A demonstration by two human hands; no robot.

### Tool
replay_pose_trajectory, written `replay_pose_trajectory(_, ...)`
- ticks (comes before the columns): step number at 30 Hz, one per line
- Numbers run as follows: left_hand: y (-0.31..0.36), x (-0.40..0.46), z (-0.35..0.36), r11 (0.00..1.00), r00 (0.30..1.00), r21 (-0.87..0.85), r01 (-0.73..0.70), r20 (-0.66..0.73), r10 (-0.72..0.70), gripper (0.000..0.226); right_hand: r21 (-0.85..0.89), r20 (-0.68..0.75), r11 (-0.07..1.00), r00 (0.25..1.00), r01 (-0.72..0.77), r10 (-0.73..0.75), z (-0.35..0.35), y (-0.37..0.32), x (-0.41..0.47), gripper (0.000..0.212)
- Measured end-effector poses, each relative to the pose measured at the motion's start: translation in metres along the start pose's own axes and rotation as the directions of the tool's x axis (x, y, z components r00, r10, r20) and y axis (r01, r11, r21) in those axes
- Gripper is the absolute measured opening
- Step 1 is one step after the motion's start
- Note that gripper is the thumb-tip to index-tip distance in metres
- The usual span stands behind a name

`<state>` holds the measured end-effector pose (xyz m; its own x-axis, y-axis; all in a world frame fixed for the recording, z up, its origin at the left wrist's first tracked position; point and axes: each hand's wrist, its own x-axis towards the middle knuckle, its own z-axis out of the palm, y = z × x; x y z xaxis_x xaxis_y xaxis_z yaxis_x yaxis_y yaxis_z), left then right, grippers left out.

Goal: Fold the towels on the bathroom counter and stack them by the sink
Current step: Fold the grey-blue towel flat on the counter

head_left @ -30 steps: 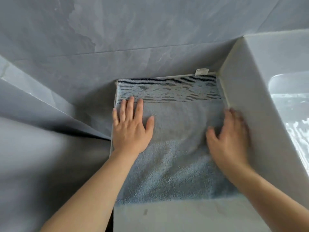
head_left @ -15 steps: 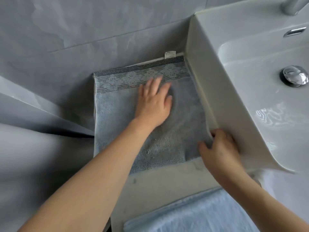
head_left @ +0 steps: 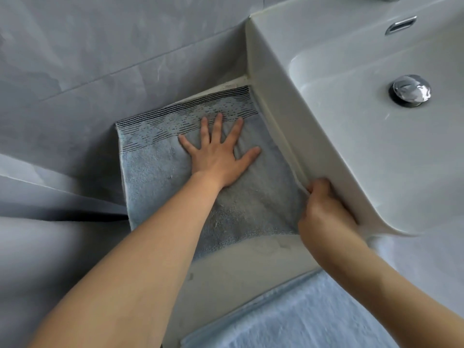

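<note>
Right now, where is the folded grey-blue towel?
In the head view, the folded towel lies flat on the counter against the tiled wall, just left of the sink, under the left hand.

right hand [head_left: 324,217]: its fingertips are disappearing between the grey towel [head_left: 160,182] and the sink [head_left: 313,136] wall
grey towel: the left hand [head_left: 221,156] is covering its middle (far from the sink)
pale blue towel [head_left: 308,315]: the bottom edge is cutting it off, below the sink

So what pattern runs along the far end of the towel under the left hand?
Dark stripes around pale diamonds on the grey-blue terry towel; head view.
</note>
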<state>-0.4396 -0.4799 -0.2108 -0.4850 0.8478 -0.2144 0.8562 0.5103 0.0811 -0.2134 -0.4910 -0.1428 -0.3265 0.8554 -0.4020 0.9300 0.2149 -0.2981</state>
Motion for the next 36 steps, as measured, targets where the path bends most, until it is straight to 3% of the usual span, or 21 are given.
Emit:
replay_pose_trajectory(3, 0.002, 0.000, -0.002, 1.000, 1.000, 0.019, 0.001, 0.026, -0.002, 0.090, 0.016, 0.049, 1.000, 0.999, -0.005, 0.004, -0.003, 0.003, -0.005, 0.045)
replay_pose_trajectory(6, 0.002, -0.004, -0.007, 1.000, 0.997, -0.023, -0.003, 0.074, 0.005, 0.088, -0.047, -0.180, 0.995, 0.979, 0.092, -0.099, -0.003, 0.002, -0.022, 0.058)
replay_pose_trajectory(8, -0.003, -0.023, -0.007, 0.998, 0.999, -0.055, -0.038, 0.028, 0.039, 0.082, -0.134, -0.355, 0.967, 0.901, 0.215, -0.249, 0.000, -0.007, -0.027, 0.055)
replay_pose_trajectory(9, -0.008, -0.039, -0.006, 0.996, 0.997, -0.052, -0.070, -0.036, 0.068, 0.079, -0.156, -0.365, 0.942, 0.869, 0.298, -0.336, 0.003, -0.016, -0.024, 0.052)
replay_pose_trajectory(12, -0.026, -0.092, 0.004, 0.996, 0.981, -0.031, -0.089, -0.178, 0.082, 0.071, -0.181, -0.217, 0.823, 0.794, 0.539, -0.567, 0.018, -0.045, 0.003, 0.051)
replay_pose_trajectory(14, -0.040, -0.119, 0.014, 1.000, 0.992, -0.025, -0.007, -0.128, 0.004, 0.070, -0.255, -0.016, 0.784, 0.808, 0.566, -0.589, 0.030, -0.047, 0.028, 0.055)
replay_pose_trajectory(16, -0.058, -0.139, 0.026, 0.996, 0.994, 0.002, 0.086, -0.061, -0.086, 0.070, -0.363, 0.078, 0.740, 0.810, 0.567, -0.582, 0.043, -0.029, 0.050, 0.059)
replay_pose_trajectory(23, -0.096, -0.170, 0.023, 0.961, 0.959, -0.028, 0.277, -0.059, -0.278, 0.075, -0.455, 0.048, 0.727, 0.830, 0.514, -0.556, 0.036, -0.014, 0.065, 0.072)
replay_pose_trajectory(28, -0.053, -0.154, 0.027, 0.987, 0.986, -0.002, 0.158, -0.055, -0.158, 0.070, -0.362, 0.110, 0.668, 0.741, 0.650, -0.662, 0.054, -0.043, 0.059, 0.068)
replay_pose_trajectory(33, -0.089, -0.180, 0.033, 0.949, 0.951, -0.114, 0.293, -0.068, -0.302, 0.075, -0.414, 0.107, 0.644, 0.737, 0.644, -0.668, 0.060, -0.023, 0.067, 0.070)
replay_pose_trajectory(36, -0.093, -0.184, 0.023, 0.953, 0.953, -0.012, 0.303, 0.033, -0.303, 0.076, -0.443, 0.095, 0.640, 0.743, 0.628, -0.663, 0.049, -0.015, 0.063, 0.074)
